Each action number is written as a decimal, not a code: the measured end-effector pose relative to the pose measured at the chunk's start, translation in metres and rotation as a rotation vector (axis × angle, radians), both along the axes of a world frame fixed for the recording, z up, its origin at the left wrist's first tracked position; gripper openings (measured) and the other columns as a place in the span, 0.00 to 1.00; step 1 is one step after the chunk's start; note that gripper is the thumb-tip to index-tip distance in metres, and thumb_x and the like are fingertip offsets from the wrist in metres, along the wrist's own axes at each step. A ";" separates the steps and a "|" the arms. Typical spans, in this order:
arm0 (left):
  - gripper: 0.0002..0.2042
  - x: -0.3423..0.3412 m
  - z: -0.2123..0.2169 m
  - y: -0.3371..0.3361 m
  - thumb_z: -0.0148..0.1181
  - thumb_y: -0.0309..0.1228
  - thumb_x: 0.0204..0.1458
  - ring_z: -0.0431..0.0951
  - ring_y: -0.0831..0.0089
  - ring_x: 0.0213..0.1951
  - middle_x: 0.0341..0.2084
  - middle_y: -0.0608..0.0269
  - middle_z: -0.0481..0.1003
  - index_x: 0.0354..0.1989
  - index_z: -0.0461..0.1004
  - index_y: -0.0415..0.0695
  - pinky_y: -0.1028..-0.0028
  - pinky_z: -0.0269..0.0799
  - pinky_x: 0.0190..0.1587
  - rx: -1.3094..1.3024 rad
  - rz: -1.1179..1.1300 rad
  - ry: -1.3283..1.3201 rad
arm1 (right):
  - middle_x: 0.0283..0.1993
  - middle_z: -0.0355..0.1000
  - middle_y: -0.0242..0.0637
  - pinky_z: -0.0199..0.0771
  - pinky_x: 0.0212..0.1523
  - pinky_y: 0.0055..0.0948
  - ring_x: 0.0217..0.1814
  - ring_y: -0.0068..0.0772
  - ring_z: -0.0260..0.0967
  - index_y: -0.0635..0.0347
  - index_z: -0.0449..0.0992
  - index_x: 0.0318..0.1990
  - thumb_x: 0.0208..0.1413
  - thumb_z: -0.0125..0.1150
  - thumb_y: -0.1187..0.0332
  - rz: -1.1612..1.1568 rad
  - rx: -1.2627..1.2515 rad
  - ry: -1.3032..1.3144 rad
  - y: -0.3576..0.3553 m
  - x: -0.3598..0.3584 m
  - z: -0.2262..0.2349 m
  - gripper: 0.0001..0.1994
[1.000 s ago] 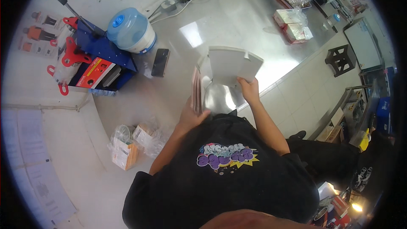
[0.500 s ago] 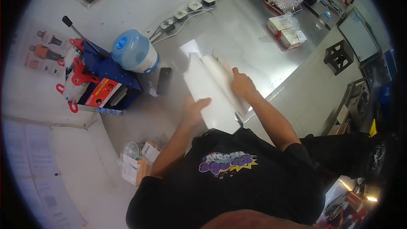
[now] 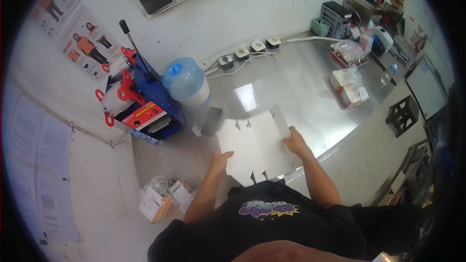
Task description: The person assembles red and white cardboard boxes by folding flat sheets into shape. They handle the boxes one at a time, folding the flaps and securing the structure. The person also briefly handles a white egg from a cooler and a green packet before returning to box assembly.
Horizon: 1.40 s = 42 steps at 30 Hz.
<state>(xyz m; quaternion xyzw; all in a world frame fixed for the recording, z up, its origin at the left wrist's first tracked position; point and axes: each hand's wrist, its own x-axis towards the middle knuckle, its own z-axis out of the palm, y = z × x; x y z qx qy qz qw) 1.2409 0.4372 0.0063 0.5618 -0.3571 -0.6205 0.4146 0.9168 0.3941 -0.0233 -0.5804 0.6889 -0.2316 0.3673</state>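
A flat white cardboard box blank (image 3: 255, 145) with notched flaps lies spread on the steel counter (image 3: 301, 87) in front of me. My left hand (image 3: 221, 161) rests on its near left edge, fingers on the card. My right hand (image 3: 293, 141) presses on its right side, beside a narrow upturned flap. Both hands hold the sheet down flat.
A blue and red lever sealing machine (image 3: 141, 104) and a blue water jug (image 3: 185, 83) stand at the left. A dark phone (image 3: 212, 120) lies beside the blank. Wrapped packets (image 3: 348, 87) and a power strip (image 3: 247, 51) sit farther back. Small boxes (image 3: 162, 199) rest near left.
The cardboard, held folded upright a second ago, has been opened out and laid flat on the counter, with my hands now spread to its left and right sides.
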 end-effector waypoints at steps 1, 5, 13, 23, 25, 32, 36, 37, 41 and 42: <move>0.16 0.008 -0.012 0.000 0.55 0.22 0.52 0.79 0.66 0.44 0.44 0.53 0.78 0.51 0.72 0.31 0.69 0.72 0.49 0.025 -0.025 -0.026 | 0.52 0.70 0.65 0.71 0.54 0.47 0.53 0.66 0.70 0.70 0.60 0.59 0.48 0.62 0.74 0.065 0.067 0.052 0.005 0.009 0.008 0.29; 0.17 0.010 -0.047 0.010 0.56 0.22 0.51 0.79 0.65 0.44 0.44 0.53 0.78 0.50 0.73 0.31 0.68 0.73 0.48 -0.078 -0.034 -0.356 | 0.60 0.60 0.70 0.68 0.58 0.49 0.58 0.68 0.65 0.67 0.54 0.67 0.53 0.53 0.77 0.017 0.078 0.168 0.035 0.050 0.016 0.32; 0.25 0.006 -0.043 0.008 0.62 0.34 0.46 0.78 0.44 0.48 0.42 0.35 0.77 0.51 0.66 0.32 0.57 0.72 0.52 -0.120 -0.006 -0.812 | 0.66 0.57 0.60 0.60 0.65 0.45 0.68 0.59 0.55 0.70 0.55 0.66 0.53 0.50 0.78 0.215 -0.611 0.539 0.061 0.077 -0.026 0.30; 0.27 0.009 -0.035 0.015 0.62 0.35 0.48 0.77 0.43 0.49 0.44 0.35 0.76 0.53 0.64 0.31 0.56 0.71 0.53 -0.041 0.032 -0.847 | 0.42 0.76 0.48 0.75 0.46 0.38 0.42 0.46 0.75 0.73 0.72 0.49 0.49 0.56 0.74 -0.072 0.083 -0.284 -0.021 0.021 -0.031 0.18; 0.27 0.007 -0.018 0.019 0.62 0.35 0.48 0.74 0.41 0.52 0.47 0.32 0.73 0.53 0.64 0.30 0.55 0.69 0.55 -0.007 0.022 -0.832 | 0.40 0.76 0.45 0.75 0.44 0.35 0.41 0.40 0.75 0.72 0.74 0.47 0.48 0.55 0.77 -0.130 0.196 -0.547 -0.027 0.012 -0.025 0.17; 0.32 0.001 -0.002 0.039 0.62 0.33 0.49 0.55 0.43 0.66 0.65 0.34 0.54 0.60 0.58 0.31 0.52 0.53 0.65 -0.641 0.511 -1.255 | 0.43 0.76 0.40 0.73 0.45 0.30 0.42 0.31 0.73 0.67 0.75 0.50 0.50 0.53 0.78 -0.141 -0.067 -0.911 0.000 0.033 0.096 0.17; 0.35 -0.022 0.074 0.036 0.62 0.32 0.49 0.51 0.45 0.68 0.67 0.39 0.50 0.65 0.55 0.34 0.48 0.52 0.65 -0.956 0.485 -1.065 | 0.47 0.75 0.41 0.72 0.47 0.30 0.44 0.32 0.73 0.64 0.76 0.49 0.53 0.54 0.78 -0.241 -0.508 -0.898 0.013 0.059 0.134 0.16; 0.33 -0.027 0.084 0.032 0.60 0.33 0.52 0.53 0.46 0.68 0.66 0.40 0.53 0.65 0.55 0.35 0.47 0.53 0.64 -0.976 0.385 -0.913 | 0.48 0.75 0.41 0.71 0.47 0.30 0.45 0.33 0.73 0.63 0.77 0.49 0.52 0.54 0.78 -0.247 -0.637 -0.857 0.017 0.069 0.140 0.16; 0.30 -0.039 0.135 0.022 0.55 0.40 0.59 0.62 0.50 0.64 0.62 0.48 0.62 0.67 0.55 0.42 0.50 0.64 0.61 -0.257 -0.123 1.115 | 0.50 0.74 0.44 0.71 0.46 0.36 0.51 0.41 0.72 0.57 0.80 0.45 0.44 0.63 0.77 0.269 -1.209 -0.135 0.035 0.091 0.159 0.17; 0.27 -0.048 0.144 0.023 0.50 0.43 0.63 0.70 0.57 0.59 0.60 0.54 0.66 0.67 0.56 0.45 0.55 0.72 0.56 -0.306 -0.059 1.068 | 0.51 0.74 0.43 0.71 0.48 0.33 0.51 0.42 0.72 0.57 0.80 0.45 0.44 0.62 0.79 0.352 -1.202 -0.100 0.040 0.095 0.159 0.17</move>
